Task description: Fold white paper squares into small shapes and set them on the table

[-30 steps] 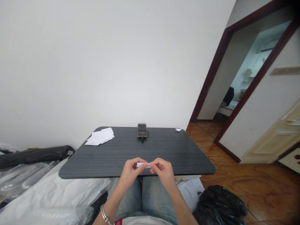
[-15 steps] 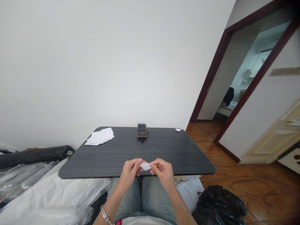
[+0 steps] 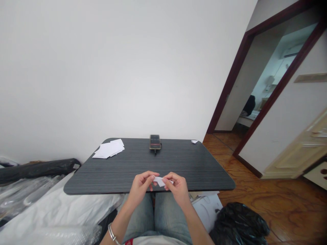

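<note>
A small folded piece of white paper (image 3: 160, 181) is held between my two hands above the table's near edge. My left hand (image 3: 142, 183) pinches its left end between thumb and fingers. At the other end, my right hand (image 3: 176, 184) grips the paper, and a white corner shows past the thumb. Part of the paper is covered by my fingers. Sheets of white paper (image 3: 108, 149) lie in a loose stack at the table's far left. Near the far right corner rests another small folded white paper (image 3: 194, 141).
The dark wood-grain table (image 3: 178, 160) stands against a white wall. A phone-like device on a stand (image 3: 155, 143) sits at its back middle. Plastic-wrapped goods (image 3: 33, 197) lie at the left, and a black plastic bag (image 3: 238, 224) is on the floor at right.
The paper's shape between my fingers has altered slightly, and a white corner now shows past my right thumb. Both hands stay in nearly the same place.
</note>
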Motion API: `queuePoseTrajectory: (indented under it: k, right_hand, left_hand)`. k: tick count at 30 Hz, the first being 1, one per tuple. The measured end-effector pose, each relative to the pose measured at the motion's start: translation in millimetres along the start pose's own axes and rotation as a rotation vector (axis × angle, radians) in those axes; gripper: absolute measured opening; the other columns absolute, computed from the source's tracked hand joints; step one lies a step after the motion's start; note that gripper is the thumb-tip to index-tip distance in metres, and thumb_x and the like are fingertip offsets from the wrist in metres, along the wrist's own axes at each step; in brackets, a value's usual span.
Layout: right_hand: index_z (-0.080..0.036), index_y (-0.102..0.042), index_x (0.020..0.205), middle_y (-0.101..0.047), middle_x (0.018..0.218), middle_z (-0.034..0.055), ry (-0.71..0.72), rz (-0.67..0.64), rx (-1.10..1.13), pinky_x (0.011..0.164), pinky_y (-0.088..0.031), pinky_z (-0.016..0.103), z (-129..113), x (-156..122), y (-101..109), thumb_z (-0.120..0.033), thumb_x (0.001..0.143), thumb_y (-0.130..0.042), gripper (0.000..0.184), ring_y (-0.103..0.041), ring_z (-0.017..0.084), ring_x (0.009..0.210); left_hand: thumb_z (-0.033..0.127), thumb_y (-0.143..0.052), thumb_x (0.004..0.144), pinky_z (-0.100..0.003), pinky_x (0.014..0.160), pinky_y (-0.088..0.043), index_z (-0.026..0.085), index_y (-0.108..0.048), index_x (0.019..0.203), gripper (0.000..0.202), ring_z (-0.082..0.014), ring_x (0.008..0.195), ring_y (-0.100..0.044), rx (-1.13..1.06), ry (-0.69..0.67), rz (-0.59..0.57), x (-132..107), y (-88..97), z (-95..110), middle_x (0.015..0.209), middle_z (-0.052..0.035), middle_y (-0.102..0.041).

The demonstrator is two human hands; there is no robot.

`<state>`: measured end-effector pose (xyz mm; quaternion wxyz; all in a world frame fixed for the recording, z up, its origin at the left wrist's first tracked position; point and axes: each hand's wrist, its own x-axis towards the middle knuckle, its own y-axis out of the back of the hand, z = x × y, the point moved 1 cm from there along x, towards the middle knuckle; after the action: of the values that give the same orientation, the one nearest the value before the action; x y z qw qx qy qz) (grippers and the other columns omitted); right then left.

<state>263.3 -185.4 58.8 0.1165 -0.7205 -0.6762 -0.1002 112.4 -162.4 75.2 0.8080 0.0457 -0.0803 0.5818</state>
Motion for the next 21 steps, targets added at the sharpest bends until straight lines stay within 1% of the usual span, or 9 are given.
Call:
queuePoseTrajectory:
  k: [2,6,11,15,18,21]
  right_hand:
    - [-0.015,-0.063,0.064,-0.056,0.055,-0.0010,-0.031,0.007,0.033,0.041,-0.044,0.019,1.7,0.3,1.0,-0.032,0.068,-0.063,0.017,-0.050,0.009,0.044]
    - [-0.014,-0.063,0.064,-0.056,0.050,-0.0017,-0.061,-0.002,0.081,0.040,-0.043,0.019,4.6,0.9,1.1,-0.032,0.067,-0.064,0.018,-0.050,0.009,0.042]
    - [-0.014,-0.062,0.064,-0.056,0.050,-0.0018,-0.076,-0.028,0.099,0.041,-0.043,0.019,4.5,1.4,-0.1,-0.032,0.067,-0.065,0.018,-0.050,0.009,0.042]
    - [-0.014,-0.062,0.064,-0.057,0.050,-0.0018,-0.071,-0.032,0.095,0.041,-0.043,0.018,3.3,1.4,-0.3,-0.032,0.067,-0.064,0.018,-0.050,0.008,0.042]
    - [-0.014,-0.061,0.065,-0.056,0.050,-0.0013,-0.073,-0.037,0.085,0.041,-0.043,0.019,3.2,1.2,-0.9,-0.032,0.068,-0.064,0.019,-0.050,0.009,0.042]
    - [-0.014,-0.060,0.065,-0.054,0.048,-0.0021,-0.068,-0.041,0.072,0.040,-0.042,0.018,2.9,0.8,-2.1,-0.033,0.069,-0.063,0.020,-0.048,0.008,0.041]
  left_hand:
    - [0.043,-0.055,0.071,-0.021,0.043,-0.043,0.010,-0.067,0.077,0.036,-0.0126,0.050,-0.053,-0.067,-0.006,-0.026,-0.4,2.0,3.1,0.057,-0.0040,-0.061]
    - [0.034,-0.064,0.066,-0.021,0.046,-0.044,0.010,-0.068,0.072,0.025,-0.0100,0.047,-0.051,-0.084,0.002,-0.044,-0.5,3.4,5.3,0.055,-0.0025,-0.061]
    - [0.029,-0.064,0.066,-0.020,0.045,-0.044,0.011,-0.069,0.071,0.019,-0.0106,0.048,-0.051,-0.096,-0.018,-0.042,0.8,0.3,0.3,0.056,-0.0023,-0.062]
    - [0.028,-0.063,0.067,-0.020,0.045,-0.044,0.012,-0.067,0.074,0.018,-0.0113,0.050,-0.052,-0.079,-0.046,-0.012,1.5,-1.9,-1.5,0.058,-0.0021,-0.062]
    - [0.029,-0.062,0.067,-0.020,0.044,-0.042,0.012,-0.065,0.070,0.017,-0.0112,0.049,-0.052,-0.047,-0.072,0.020,0.8,-3.3,-2.2,0.057,-0.0018,-0.061]
    - [0.026,-0.062,0.066,-0.019,0.046,-0.041,0.012,-0.063,0.065,0.014,-0.0096,0.046,-0.050,0.019,-0.124,0.086,-0.5,-4.0,-4.0,0.052,0.0002,-0.058]
